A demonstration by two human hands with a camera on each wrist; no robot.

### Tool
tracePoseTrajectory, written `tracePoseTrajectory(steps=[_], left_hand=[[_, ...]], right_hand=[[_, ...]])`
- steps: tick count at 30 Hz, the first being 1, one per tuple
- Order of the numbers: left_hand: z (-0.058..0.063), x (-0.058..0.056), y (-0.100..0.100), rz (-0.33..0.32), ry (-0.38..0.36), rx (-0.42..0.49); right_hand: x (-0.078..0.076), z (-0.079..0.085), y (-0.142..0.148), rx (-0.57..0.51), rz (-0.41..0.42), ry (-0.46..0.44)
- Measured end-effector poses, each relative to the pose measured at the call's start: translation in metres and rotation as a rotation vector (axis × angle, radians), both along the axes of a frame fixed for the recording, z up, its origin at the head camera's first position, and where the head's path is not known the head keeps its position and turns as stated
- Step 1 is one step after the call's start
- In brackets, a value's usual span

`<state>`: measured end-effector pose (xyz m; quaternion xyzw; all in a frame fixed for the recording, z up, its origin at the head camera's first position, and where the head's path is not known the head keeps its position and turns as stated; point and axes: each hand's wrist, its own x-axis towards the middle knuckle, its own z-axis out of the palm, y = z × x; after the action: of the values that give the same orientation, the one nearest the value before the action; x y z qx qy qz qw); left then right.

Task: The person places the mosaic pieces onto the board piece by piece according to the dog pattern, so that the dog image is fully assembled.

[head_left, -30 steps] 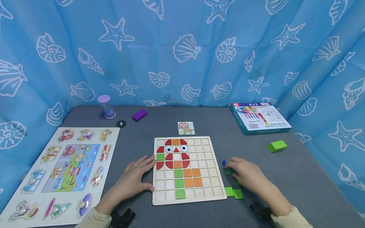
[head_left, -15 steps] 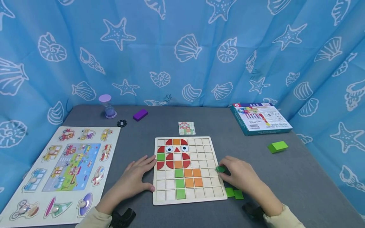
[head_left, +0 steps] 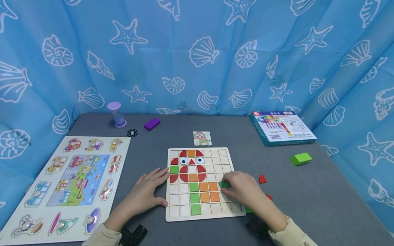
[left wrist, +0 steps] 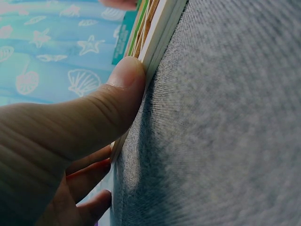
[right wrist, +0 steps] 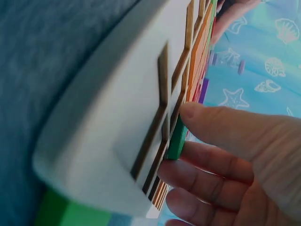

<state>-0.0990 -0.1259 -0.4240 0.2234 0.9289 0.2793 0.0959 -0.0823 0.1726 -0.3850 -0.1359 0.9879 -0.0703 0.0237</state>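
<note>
A wooden grid board (head_left: 206,217) lies on the grey table, with red, orange and light green pieces and two eye pieces set in its cells. My left hand (head_left: 144,191) lies along the board's left side, fingers extended; its thumb (left wrist: 128,75) touches the board's edge in the left wrist view. My right hand (head_left: 244,188) pinches a dark green square tile (head_left: 224,185) between thumb and fingers over the board's right half, just right of the orange squares. Seen from the right wrist, the tile (right wrist: 176,141) is close to the grid's surface; whether it touches is unclear.
Red pieces (head_left: 262,179) and a partly hidden green tile (head_left: 248,210) lie right of the board. A pattern card (head_left: 202,138) lies behind it. Around stand a vehicle puzzle (head_left: 122,164), an hourglass (head_left: 117,116), a purple block (head_left: 152,124), a box (head_left: 284,141) and a green block (head_left: 301,159).
My right hand has picked up the dark green tile beside the board and carried it left over the grid. Red pieces behind it have come into view. My left hand stays in place.
</note>
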Motion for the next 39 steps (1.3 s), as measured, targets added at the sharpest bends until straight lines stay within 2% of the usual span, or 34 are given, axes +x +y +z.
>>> tracePoseTrajectory(steps=[5, 13, 16, 24, 30, 39], left_hand=[[0.001, 0.001, 0.000, -0.003, 0.005, 0.006], [0.002, 0.001, 0.000, -0.002, 0.000, 0.010], [0.001, 0.001, 0.000, -0.003, 0.000, 0.010], [0.000, 0.000, 0.000, -0.002, 0.014, 0.004], [0.002, 0.001, 0.000, -0.002, 0.001, 0.013], [0.001, 0.001, 0.000, -0.009, 0.012, 0.015]], right_hand=[[0.000, -0.002, -0.003, -0.026, -0.008, -0.005], [0.002, -0.002, -0.005, -0.009, 0.010, -0.002], [0.004, 0.002, -0.002, -0.021, -0.015, -0.015], [0.015, 0.017, 0.048, -0.013, -0.098, 0.007], [0.029, 0.014, 0.079, 0.020, -0.128, -0.051], [0.040, 0.003, 0.091, 0.063, -0.143, -0.074]])
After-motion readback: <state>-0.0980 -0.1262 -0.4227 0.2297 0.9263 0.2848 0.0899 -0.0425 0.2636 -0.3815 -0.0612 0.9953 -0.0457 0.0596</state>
